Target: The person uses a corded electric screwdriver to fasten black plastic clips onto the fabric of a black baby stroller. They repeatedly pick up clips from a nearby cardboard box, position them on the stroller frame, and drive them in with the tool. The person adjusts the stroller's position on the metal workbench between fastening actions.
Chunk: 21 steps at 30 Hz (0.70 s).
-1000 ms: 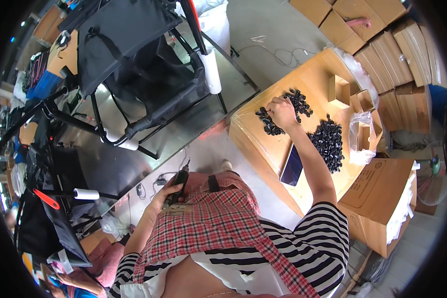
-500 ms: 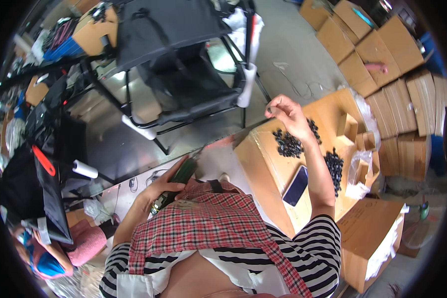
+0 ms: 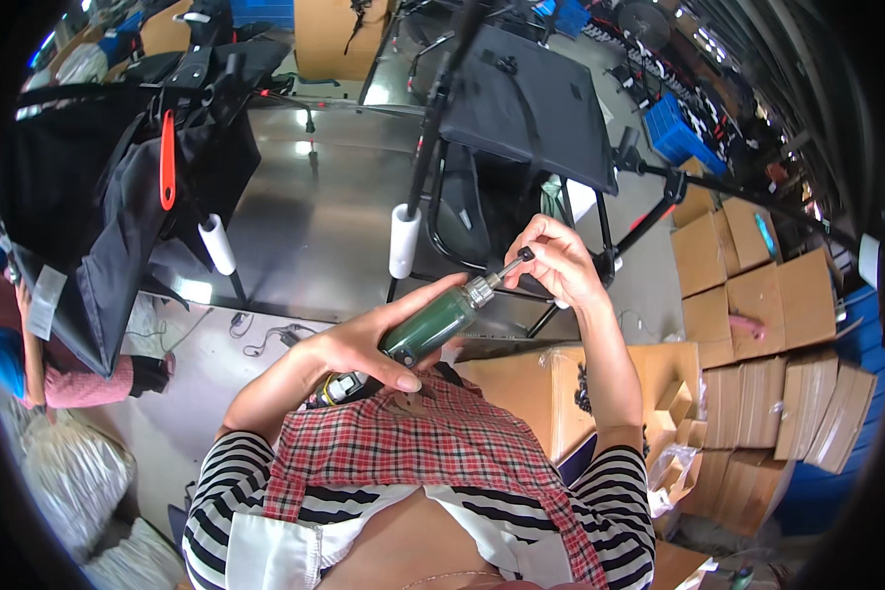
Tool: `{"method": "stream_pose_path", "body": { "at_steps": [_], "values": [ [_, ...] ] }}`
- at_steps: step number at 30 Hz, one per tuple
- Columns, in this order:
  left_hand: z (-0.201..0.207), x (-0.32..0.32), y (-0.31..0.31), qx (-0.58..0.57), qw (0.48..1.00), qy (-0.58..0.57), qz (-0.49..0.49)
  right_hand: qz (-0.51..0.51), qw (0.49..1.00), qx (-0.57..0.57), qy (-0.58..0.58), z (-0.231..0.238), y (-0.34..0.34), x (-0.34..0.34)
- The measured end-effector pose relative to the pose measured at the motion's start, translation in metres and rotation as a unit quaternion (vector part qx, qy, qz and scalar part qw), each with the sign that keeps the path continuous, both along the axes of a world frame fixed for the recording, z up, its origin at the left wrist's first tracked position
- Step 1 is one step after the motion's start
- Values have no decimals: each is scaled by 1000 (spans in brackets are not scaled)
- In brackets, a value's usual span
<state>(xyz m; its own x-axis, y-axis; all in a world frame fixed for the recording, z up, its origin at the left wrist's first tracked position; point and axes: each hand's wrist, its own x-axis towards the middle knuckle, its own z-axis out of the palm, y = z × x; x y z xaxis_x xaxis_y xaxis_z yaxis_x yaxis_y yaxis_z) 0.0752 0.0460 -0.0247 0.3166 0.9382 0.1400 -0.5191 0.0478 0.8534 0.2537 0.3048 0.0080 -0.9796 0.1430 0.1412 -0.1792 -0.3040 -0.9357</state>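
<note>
My left hand (image 3: pixel 369 339) is wrapped round a green electric screwdriver (image 3: pixel 433 326), which is tilted with its metal tip up and to the right. At that tip is a small black piece (image 3: pixel 527 254), pinched by the thumb and fingers of my right hand (image 3: pixel 560 261). The piece touches the bit; whether it is a screw or a cap I cannot make out. Just beyond my right hand stands a black tubular frame with a dark fabric panel (image 3: pixel 531 98). A white foam sleeve (image 3: pixel 404 241) wraps one of its tubes.
A metal-topped work surface (image 3: pixel 324 216) lies ahead. A second black fabric frame (image 3: pixel 79 197) with a red strip is at the left, a co-worker's arm (image 3: pixel 31 339) beside it. Below my right forearm, a cardboard surface (image 3: pixel 521 383) bears small black pieces (image 3: pixel 582 388). Cartons (image 3: pixel 757 295) are stacked at the right.
My view has swung to the right. The screwdriver has risen from beside my apron, and my right hand has brought the small black piece from above the carton surface to its tip.
</note>
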Motion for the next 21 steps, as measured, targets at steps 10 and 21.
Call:
{"method": "stream_pose_path", "body": {
  "at_steps": [10, 21],
  "values": [
    [-16, -56, -10, 11, 998, -67, 18, -37, 958, 278, -55, 32, -18, -68],
    [-25, -127, -9, 42, 934, -352, -29, -402, 692, 580, -154, 19, 145, -213]
  ]
}}
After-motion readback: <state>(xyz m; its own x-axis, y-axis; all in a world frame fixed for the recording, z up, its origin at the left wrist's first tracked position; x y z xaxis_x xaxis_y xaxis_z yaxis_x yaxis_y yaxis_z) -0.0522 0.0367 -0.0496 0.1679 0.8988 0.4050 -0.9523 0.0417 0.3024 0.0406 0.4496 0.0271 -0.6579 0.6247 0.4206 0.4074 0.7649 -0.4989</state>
